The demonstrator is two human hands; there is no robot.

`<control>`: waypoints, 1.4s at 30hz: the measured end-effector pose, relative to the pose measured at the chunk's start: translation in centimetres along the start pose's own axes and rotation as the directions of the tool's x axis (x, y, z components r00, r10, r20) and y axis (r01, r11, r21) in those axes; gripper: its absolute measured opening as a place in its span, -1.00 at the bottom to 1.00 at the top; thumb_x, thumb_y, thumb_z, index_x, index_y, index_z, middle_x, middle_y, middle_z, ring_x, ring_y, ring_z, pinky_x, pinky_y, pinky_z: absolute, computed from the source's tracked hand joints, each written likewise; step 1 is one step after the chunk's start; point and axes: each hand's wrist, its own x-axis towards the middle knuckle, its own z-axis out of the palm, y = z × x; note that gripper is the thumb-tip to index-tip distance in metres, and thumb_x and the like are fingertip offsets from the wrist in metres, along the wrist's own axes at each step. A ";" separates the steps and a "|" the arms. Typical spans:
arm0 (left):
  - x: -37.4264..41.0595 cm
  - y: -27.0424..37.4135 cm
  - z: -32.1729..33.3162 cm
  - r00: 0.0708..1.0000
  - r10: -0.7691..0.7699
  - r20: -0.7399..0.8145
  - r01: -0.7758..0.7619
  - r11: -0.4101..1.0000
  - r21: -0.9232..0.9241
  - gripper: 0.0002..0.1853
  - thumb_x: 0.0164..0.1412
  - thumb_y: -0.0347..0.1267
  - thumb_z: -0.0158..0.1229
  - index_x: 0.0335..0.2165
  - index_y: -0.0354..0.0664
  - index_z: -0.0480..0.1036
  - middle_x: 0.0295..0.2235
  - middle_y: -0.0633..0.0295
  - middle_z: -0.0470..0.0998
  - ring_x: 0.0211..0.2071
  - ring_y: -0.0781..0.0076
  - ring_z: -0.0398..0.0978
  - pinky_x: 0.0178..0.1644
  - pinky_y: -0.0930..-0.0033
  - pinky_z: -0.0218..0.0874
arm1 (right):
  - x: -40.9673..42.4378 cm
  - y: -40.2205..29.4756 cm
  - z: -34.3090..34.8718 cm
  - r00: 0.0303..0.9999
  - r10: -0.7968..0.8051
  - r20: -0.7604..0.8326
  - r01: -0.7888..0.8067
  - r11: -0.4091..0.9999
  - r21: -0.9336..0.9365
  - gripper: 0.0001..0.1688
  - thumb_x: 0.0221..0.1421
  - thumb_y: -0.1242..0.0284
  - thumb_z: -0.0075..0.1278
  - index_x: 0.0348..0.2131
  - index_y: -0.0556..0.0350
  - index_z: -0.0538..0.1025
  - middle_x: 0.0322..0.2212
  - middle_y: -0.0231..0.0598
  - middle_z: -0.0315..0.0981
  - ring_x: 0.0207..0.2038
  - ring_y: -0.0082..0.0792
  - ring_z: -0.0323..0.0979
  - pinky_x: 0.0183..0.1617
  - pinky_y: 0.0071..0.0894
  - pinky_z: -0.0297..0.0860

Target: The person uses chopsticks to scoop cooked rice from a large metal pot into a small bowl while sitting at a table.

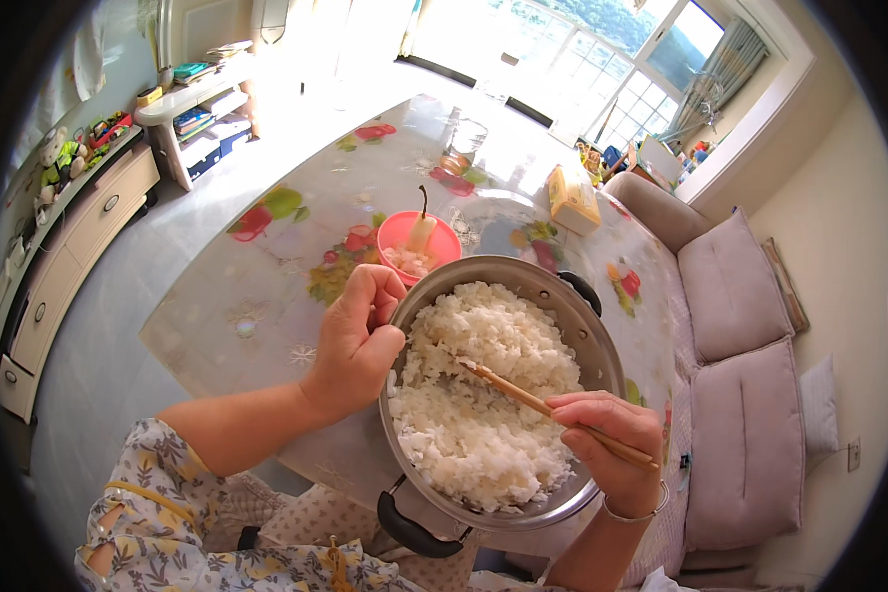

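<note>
A wide stainless-steel pot (514, 270) with black handles holds a mound of cooked white rice (488, 444). My right hand (614, 436) grips a pair of wooden chopsticks (522, 394) over the pot, their tips down in the middle of the rice. Grains cling near those tips. At the pot's left rim is my left hand (359, 337), its fingers curled into a fist with nothing visible inside. Whether it presses on the rim is hard to tell. Just beyond it stands a pink bowl (451, 235) containing pale, wet pieces and a utensil with a thin dark stem (422, 196).
The table (214, 325) wears a glossy fruit-patterned cover. A yellow tissue box (573, 198) and a clear glass (466, 137) stand farther back. To the right is a cushioned sofa (740, 436); a drawer cabinet (81, 251) lines the left wall.
</note>
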 end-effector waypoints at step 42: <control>2.2 -1.7 -1.1 0.990 -0.080 0.120 0.088 0.994 -0.058 -0.74 -0.11 -0.59 -0.09 -0.33 -0.21 0.29 -0.57 0.51 0.13 -0.55 0.76 0.04 -0.47 0.64 -0.11 | 0.6 -0.4 1.4 0.998 0.016 0.065 -0.017 1.000 0.003 -0.81 -0.17 0.64 0.14 -0.40 0.29 0.56 -0.33 -0.13 0.55 -0.28 -0.31 0.48 -0.19 -0.49 0.36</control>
